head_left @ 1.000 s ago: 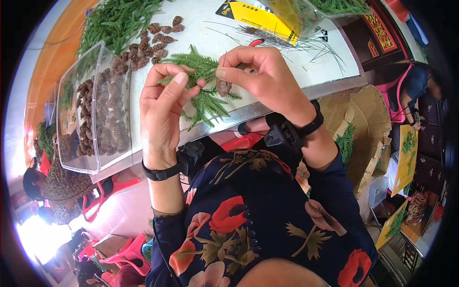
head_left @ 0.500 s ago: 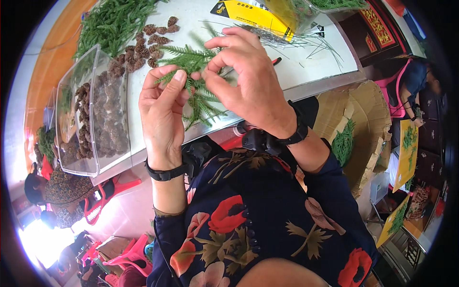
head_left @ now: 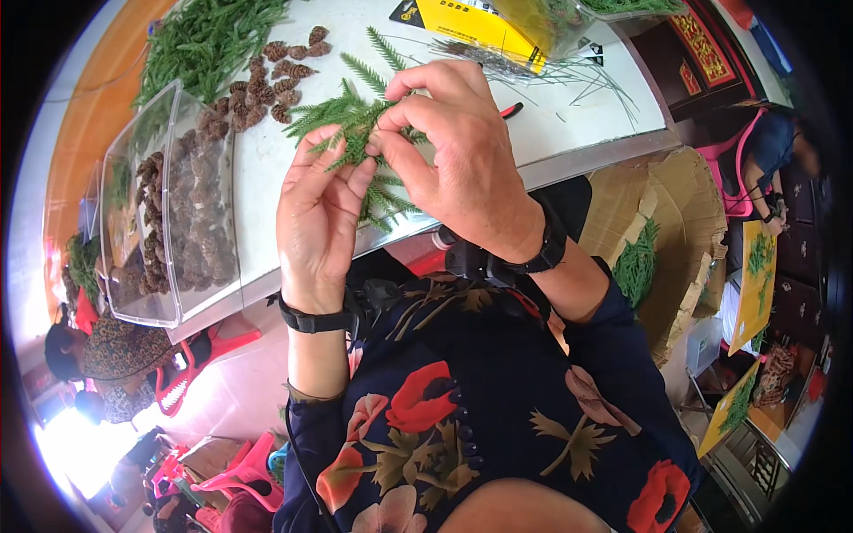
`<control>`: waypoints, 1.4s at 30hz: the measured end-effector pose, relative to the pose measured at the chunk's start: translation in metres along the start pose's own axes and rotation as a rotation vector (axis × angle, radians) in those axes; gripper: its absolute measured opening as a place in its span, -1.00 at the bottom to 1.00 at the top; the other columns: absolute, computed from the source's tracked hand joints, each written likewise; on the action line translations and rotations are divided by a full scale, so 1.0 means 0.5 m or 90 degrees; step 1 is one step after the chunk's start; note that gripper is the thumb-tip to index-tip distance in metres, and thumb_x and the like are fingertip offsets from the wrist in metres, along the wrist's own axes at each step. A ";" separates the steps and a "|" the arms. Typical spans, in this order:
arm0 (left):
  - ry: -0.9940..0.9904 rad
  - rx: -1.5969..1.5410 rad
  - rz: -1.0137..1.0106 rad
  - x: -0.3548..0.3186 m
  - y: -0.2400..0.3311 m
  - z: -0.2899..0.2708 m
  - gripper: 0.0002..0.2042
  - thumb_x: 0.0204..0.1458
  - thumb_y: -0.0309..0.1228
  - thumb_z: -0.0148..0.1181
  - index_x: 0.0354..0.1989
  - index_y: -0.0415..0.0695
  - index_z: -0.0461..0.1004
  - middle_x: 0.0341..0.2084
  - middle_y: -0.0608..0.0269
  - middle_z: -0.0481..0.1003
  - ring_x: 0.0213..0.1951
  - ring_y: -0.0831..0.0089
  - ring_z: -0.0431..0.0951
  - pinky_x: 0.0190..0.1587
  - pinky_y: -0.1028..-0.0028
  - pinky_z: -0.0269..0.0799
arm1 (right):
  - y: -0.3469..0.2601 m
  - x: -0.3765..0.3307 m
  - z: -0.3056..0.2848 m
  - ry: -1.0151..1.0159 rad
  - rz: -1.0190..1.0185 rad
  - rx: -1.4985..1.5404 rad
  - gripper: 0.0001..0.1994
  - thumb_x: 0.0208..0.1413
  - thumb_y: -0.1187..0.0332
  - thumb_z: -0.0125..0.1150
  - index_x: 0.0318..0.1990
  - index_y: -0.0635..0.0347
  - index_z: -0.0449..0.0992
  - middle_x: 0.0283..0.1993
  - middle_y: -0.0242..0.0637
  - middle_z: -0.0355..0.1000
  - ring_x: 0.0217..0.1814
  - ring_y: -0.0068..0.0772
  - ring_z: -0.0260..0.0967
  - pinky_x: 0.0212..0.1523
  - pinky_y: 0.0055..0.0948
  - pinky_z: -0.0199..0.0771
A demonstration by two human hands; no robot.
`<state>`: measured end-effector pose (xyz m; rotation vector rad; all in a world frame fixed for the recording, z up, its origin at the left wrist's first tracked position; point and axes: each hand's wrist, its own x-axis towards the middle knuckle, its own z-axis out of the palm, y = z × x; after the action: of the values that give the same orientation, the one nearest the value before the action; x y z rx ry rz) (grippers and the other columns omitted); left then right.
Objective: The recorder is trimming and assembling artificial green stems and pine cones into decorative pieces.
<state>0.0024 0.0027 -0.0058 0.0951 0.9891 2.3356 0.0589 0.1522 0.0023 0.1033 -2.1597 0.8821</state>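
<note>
Left hand (head_left: 318,213) pinching evergreen sprig (head_left: 342,113) above the surface (head_left: 577,124), towards its near edge. Right hand (head_left: 466,155) at its middle, fingers narrowed; cannot tell what they grip. Risk: loose pinch could let stems slip or splay.

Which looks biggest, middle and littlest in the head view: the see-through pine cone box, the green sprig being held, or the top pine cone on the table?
1. See-through box
2. Green sprig, partly behind the right hand
3. Top pine cone
</note>
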 end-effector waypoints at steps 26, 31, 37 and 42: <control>0.019 -0.006 -0.041 -0.015 0.025 -0.003 -0.75 0.06 -0.67 0.09 -0.07 -0.26 0.33 -0.23 0.14 0.47 -0.15 0.30 0.55 -0.05 0.51 0.53 | -0.002 -0.018 -0.038 -0.215 0.225 0.301 -0.73 -0.01 0.44 0.32 -0.13 0.27 0.52 -0.38 -0.36 0.49 -0.47 -0.62 0.21 -0.42 -0.61 0.27; 0.051 0.191 0.111 -0.022 0.019 0.019 -0.69 0.00 -0.70 0.16 -0.06 -0.26 0.32 -0.23 0.16 0.48 -0.18 0.40 0.55 -0.07 0.55 0.49 | -0.004 -0.022 -0.036 -0.155 0.170 0.254 -0.76 -0.04 0.47 0.31 -0.17 0.28 0.51 -0.40 -0.38 0.47 -0.46 -0.60 0.23 -0.42 -0.61 0.25; 0.059 0.380 0.301 -0.031 0.017 0.040 -0.59 -0.09 -0.76 0.22 -0.03 -0.26 0.32 -0.23 0.17 0.49 -0.23 0.50 0.54 -0.11 0.58 0.45 | -0.004 -0.027 -0.046 -0.136 0.108 0.224 -0.78 -0.07 0.49 0.29 -0.22 0.26 0.49 -0.45 -0.42 0.43 -0.47 -0.60 0.23 -0.43 -0.59 0.22; 0.096 0.359 0.299 -0.019 0.049 0.006 -0.62 -0.05 -0.73 0.20 -0.02 -0.24 0.32 -0.25 0.18 0.50 -0.25 0.50 0.53 -0.11 0.57 0.46 | 0.002 -0.030 -0.060 -0.137 0.132 0.242 -0.82 -0.04 0.47 0.25 -0.25 0.25 0.48 -0.46 -0.41 0.41 -0.47 -0.63 0.25 -0.44 -0.63 0.19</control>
<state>-0.0010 -0.0140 0.0146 0.4178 1.8472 2.4113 0.0882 0.1686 0.0049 0.1722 -2.1994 1.4558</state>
